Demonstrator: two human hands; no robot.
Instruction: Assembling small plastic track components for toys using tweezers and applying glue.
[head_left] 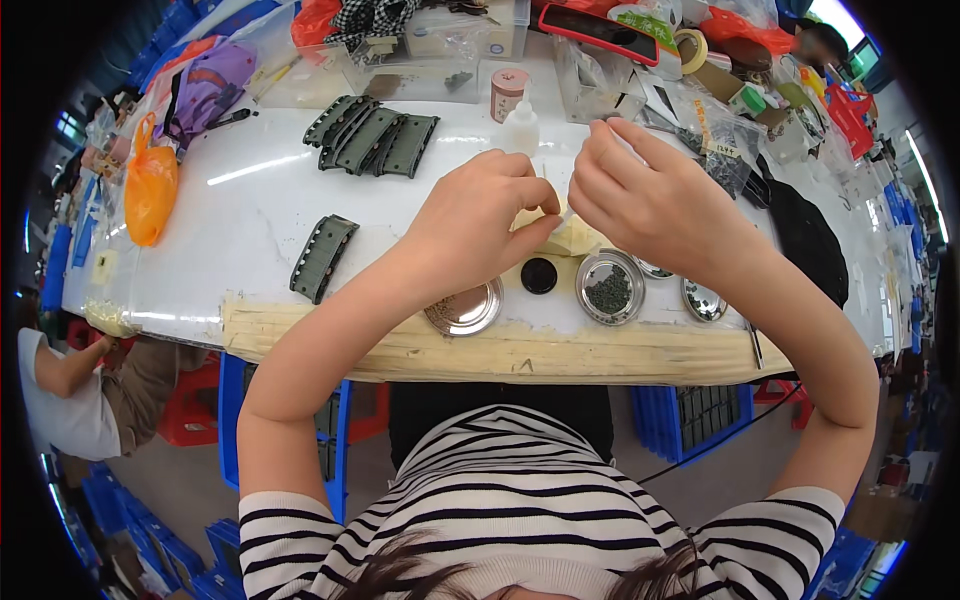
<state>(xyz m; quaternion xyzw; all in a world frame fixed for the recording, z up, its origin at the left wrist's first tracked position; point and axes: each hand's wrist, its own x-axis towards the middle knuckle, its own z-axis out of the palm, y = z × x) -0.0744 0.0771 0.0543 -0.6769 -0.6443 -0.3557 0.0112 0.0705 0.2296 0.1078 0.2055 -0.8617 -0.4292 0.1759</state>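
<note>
My left hand (480,215) is closed in a pinch above the table, with a small whitish bit at its thumb and fingertips that is too small to name. Close beside it, my right hand (650,195) is raised with its fingers curled together, and what they hold is mostly hidden. Below the hands lies a pale yellow piece (577,240), partly covered. Metal dishes stand near: one with brassy bits (468,310), one with dark green grains (610,288). A round black lid-like disc (539,275) sits between them. Just beyond my left hand is a white squeeze bottle (521,130).
Dark green curved parts (370,138) are grouped at the far left, and a single one (323,258) lies nearer. An orange bag (151,185) is at left. Clear bins, a red-edged phone (600,35) and bags line the back. A pen-like tool (755,345) rests at the front right edge.
</note>
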